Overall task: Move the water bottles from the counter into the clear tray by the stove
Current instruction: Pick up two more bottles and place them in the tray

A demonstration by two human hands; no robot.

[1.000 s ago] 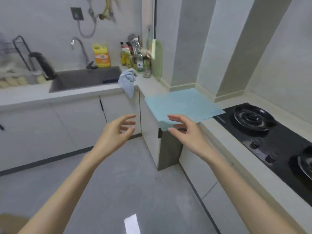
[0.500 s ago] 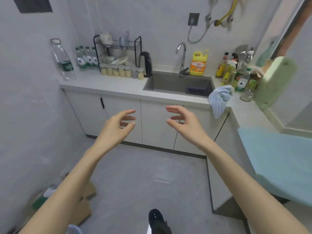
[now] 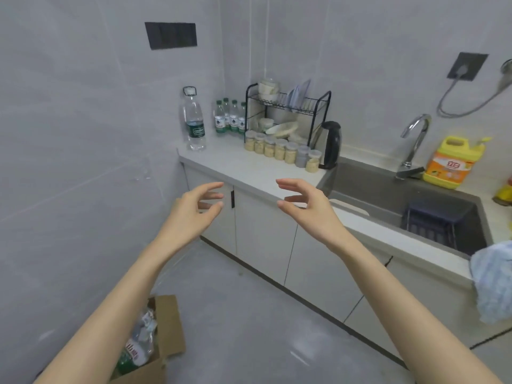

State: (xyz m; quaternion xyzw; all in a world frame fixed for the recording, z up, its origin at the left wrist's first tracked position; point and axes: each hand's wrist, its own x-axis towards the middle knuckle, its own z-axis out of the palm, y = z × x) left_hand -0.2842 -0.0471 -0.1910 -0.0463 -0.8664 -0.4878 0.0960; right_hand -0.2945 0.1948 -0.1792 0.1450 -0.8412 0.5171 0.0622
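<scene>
Just left of the dish rack (image 3: 288, 106), four small water bottles (image 3: 231, 117) huddle at the wall on the pale bench (image 3: 235, 162). A tall bottle (image 3: 194, 120) stands alone farther left. All are clear, thin plastic with green labels, likely slick and squashy. The tall one looks heavy and is best gripped at its labelled waist. The left hand (image 3: 194, 209) and right hand (image 3: 304, 200) hover short of the rack, fingers apart, loosely curved, holding nothing. The tray is out of view.
</scene>
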